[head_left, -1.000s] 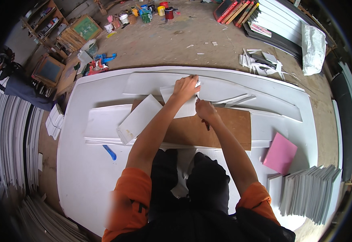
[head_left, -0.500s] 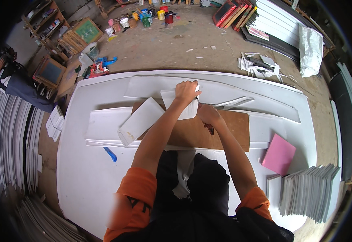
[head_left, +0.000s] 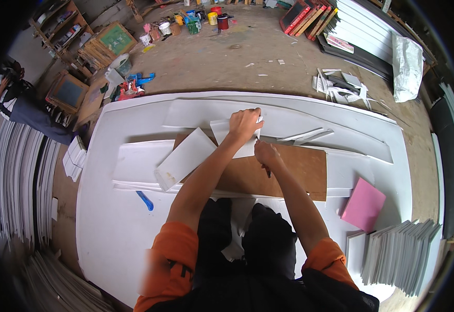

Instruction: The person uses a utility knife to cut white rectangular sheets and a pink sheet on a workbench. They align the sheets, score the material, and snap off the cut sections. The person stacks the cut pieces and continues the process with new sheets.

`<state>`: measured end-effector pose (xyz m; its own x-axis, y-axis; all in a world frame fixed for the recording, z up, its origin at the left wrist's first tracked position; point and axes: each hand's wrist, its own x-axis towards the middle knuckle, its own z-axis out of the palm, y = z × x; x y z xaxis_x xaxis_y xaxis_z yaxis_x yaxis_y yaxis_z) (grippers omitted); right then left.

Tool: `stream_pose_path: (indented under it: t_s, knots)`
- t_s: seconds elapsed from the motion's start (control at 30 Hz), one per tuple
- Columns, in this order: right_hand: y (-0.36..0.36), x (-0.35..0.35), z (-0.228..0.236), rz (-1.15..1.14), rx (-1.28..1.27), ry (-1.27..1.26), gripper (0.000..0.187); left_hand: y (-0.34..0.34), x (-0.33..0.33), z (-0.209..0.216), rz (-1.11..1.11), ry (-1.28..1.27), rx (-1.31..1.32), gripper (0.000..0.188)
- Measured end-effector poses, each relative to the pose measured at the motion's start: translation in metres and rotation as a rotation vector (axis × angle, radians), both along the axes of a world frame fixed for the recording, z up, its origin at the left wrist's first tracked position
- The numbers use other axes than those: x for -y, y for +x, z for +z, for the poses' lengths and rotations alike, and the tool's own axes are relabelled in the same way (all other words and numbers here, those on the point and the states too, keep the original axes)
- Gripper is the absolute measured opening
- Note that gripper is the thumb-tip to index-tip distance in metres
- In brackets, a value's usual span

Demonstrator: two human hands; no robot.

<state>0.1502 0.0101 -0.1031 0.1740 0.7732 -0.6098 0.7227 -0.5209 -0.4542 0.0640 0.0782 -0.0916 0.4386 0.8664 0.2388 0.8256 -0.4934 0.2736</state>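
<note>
My left hand (head_left: pixel 245 125) presses down on a small white board piece (head_left: pixel 222 129), its fingers bent over the far right part. My right hand (head_left: pixel 268 155) is closed around a slim cutting knife (head_left: pixel 268 173), whose dark handle end pokes out below the fist. Its tip meets the right edge of the white piece, just below my left hand; the blade itself is mostly hidden. Under both lies a brown board (head_left: pixel 300 169). Another white rectangular piece (head_left: pixel 188 156) rests slanted to the left, partly on the brown board.
A large white sheet (head_left: pixel 107 234) spreads beneath everything. Thin white strips (head_left: pixel 307 136) lie right of my hands. A blue tool (head_left: pixel 145 200) sits at left; a pink block (head_left: pixel 363 204) and stacked grey-white panels (head_left: pixel 401 257) stand at right. Another person (head_left: pixel 34 112) is at far left.
My right hand has drawn slightly toward me and left, with the knife along the white piece's edge. My left hand stays pressed on the piece. The whole view has shifted a little.
</note>
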Motion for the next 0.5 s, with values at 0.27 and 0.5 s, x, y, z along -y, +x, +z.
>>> stream_pose_path:
  t_s: [0.27, 0.5]
  knots:
    - [0.011, 0.003, -0.004, 0.188, 0.057, 0.096, 0.033, -0.002, 0.001, 0.003, -0.051, 0.041, -0.05, 0.032]
    - [0.017, 0.002, 0.005, 0.196, 0.004, 0.104, 0.026, 0.001, 0.0, -0.003, 0.002, 0.115, -0.028, 0.03]
